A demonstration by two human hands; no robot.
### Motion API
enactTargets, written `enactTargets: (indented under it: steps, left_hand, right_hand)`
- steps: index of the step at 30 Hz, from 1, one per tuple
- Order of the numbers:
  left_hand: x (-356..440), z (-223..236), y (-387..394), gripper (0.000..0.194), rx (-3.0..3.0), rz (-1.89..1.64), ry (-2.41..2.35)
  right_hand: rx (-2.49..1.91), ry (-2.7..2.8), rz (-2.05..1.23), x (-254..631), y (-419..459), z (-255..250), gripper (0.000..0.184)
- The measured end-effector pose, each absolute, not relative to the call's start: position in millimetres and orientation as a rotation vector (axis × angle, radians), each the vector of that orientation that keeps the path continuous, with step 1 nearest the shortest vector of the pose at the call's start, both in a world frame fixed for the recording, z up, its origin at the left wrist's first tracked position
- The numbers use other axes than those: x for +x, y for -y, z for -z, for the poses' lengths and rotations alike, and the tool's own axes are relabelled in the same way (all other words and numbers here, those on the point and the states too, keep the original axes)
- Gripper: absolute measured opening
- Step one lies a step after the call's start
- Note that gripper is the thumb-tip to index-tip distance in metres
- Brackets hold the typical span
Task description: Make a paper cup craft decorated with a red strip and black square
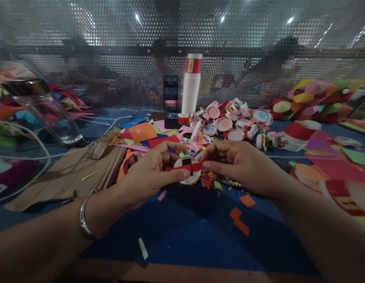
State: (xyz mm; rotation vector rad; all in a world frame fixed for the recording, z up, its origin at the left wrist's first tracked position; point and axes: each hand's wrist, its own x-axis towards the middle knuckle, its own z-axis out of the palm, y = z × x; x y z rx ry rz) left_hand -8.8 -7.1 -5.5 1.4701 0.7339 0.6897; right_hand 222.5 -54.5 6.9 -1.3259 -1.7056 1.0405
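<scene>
Between my hands, above the blue table (182, 236), is a round white paper cup bottom (186, 180) with a black strip and a red paper strip (196, 168) across it. My left hand (154, 169), with a silver bracelet at the wrist, pinches the disc with its thumb on the front. The thumb and fingers of my right hand (235, 165) are closed at the right end of the red strip. Behind my hands lies a pile of cut cup bottoms (224, 124) among coloured paper scraps.
A tall stack of paper cups (191, 86) stands at the back, before a perforated metal screen (120, 39). Flattened cardboard (64, 177) and a glass bottle (52, 114) are at left. Cut cups (301, 135) and coloured paper (326, 157) lie right. Orange scraps (239, 222) are in front.
</scene>
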Motion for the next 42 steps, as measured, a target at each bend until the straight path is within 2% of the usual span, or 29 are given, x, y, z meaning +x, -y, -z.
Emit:
enactTargets:
  steps: [9, 18, 31, 42]
  left_hand:
    - [-5.5, 7.3, 9.5, 0.061, 1.488, -0.69, -0.836]
    - [-7.0, 8.2, 10.1, 0.056, 1.527, -0.669, -0.814]
    - [-8.8, 8.6, 9.0, 0.059, 1.539, -0.681, -0.782]
    - [-7.1, 0.8, 7.8, 0.034, 1.299, -0.629, -0.717]
  right_hand:
    - [-1.299, 1.732, -1.095, 219.1, 54.9, -1.9, 0.016]
    - [-1.309, 1.736, -1.093, 217.6, 55.9, -4.5, 0.024]
    - [-1.322, 1.758, -1.05, 218.1, 56.7, -5.5, 0.02]
    - [-1.348, 1.756, -1.053, 219.9, 55.3, -4.2, 0.02]
